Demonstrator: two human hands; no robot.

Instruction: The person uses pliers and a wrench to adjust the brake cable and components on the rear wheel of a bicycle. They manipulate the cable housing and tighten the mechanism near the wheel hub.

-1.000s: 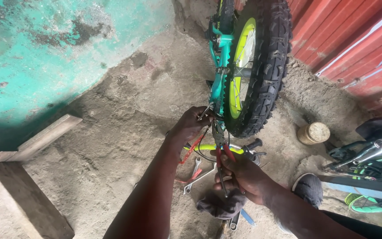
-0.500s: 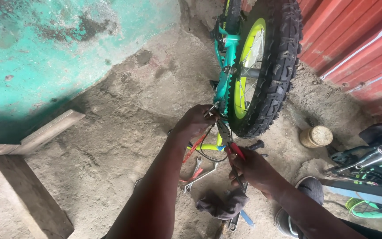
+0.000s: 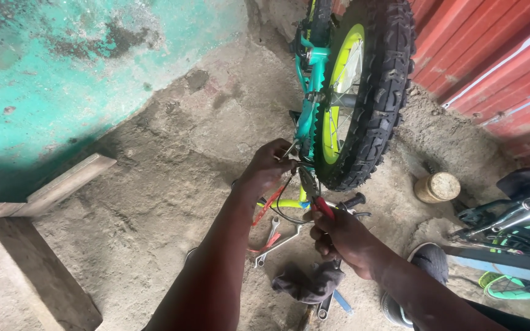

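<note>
Two hands at frame centre: left hand (image 3: 269, 165) pinched on thin black cable (image 3: 283, 205); red-handled pliers (image 3: 315, 197) gripped by right hand (image 3: 341, 236) below knobby tyre (image 3: 380, 92).

Count by kind:
- Two bare hands: left hand (image 3: 268, 168), right hand (image 3: 341, 236).
- One pair of red-handled pliers (image 3: 315, 197).
- One knobby black tyre on a yellow-green rim (image 3: 372, 92).
- Two steel open-ended spanners (image 3: 276, 238).
- One dark crumpled rag (image 3: 307, 283).
- One squat round tan jar (image 3: 438, 187).
- One wooden bench (image 3: 29, 257).

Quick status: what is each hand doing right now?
Left hand: closed, fingers pinching a small part at the teal bike frame.
Right hand: closed around red-handled pliers.
</note>
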